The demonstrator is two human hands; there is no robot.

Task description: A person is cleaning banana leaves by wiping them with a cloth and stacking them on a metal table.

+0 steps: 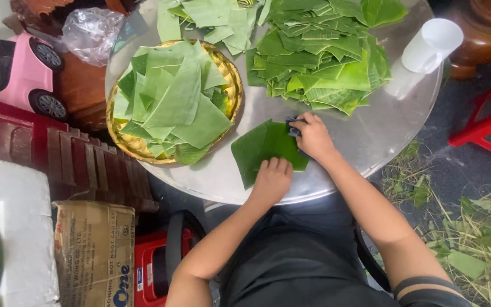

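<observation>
A dark green banana-leaf piece [259, 149] lies flat on the round metal tray table [365, 139]. My left hand [272, 179] presses down on the leaf's near edge with the fingers closed together. My right hand [312, 136] is at the leaf's far right corner, gripping a small dark cloth [292, 128] against the leaf. A gold-rimmed round tray [231, 77] to the left holds a heap of cut leaf pieces [171, 102]. A larger pile of cut leaves [319, 51] covers the table's far side.
A white plastic jug [427, 48] stands at the table's right edge. Left of the table are a pink toy car [21, 71], a dark red plastic crate [58, 153], a cardboard box [95, 250] and white foam [15, 227]. Leaf scraps [473, 239] litter the floor on the right.
</observation>
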